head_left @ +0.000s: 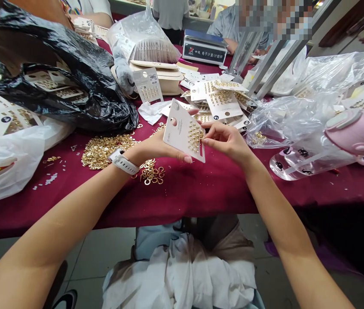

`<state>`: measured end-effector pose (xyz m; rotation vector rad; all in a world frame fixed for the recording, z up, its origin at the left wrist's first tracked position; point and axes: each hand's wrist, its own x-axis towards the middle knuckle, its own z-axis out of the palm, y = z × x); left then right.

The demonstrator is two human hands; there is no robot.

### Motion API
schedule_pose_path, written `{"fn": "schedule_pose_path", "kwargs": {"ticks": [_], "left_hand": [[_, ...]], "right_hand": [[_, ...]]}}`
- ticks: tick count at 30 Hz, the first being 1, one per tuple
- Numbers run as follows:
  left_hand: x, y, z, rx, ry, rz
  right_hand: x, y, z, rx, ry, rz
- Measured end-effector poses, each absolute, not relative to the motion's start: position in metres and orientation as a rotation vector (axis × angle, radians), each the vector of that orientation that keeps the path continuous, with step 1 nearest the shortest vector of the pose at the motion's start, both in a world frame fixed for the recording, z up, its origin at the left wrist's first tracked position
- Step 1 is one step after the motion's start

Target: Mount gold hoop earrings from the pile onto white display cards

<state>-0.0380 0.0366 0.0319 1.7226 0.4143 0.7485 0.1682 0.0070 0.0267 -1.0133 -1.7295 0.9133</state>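
Just over the red-covered bench (194, 193), the left hand (156, 145) holds a tilted white card (175, 128) dotted with gold studs; the right hand (226, 139) is pinched narrow at its edge, though whether on a piece I cannot tell. A gold heap (96, 152) lies beside the white watch (123, 162), loose gold hooks (150, 172) nearer. Bulky stuff crowds the sides: a black plastic bag (81, 51) at left, a clear bag (281, 118) and a pink-lidded bottle (357, 131) at right. Behind are piled cards (225, 105) and a scale (204, 48); metal posts (270, 66) partly block a co-worker (220, 23).
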Motion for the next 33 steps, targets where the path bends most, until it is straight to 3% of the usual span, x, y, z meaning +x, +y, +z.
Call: {"fn": "schedule_pose_path", "kwargs": {"ticks": [7,17,33], "left_hand": [[-0.04,0.031,0.033,1.785,0.447,0.741],[-0.039,0.054,0.018,2.007,0.435,0.726],[-0.034,0.05,0.014,1.918,0.439,0.749]], "right_hand": [[0.17,0.004,0.026,-1.037,-1.927,0.721],[0.164,0.002,0.019,-1.158,-2.209,-0.102],[0.158,-0.004,0.022,-1.349,-2.361,-0.209]]}}
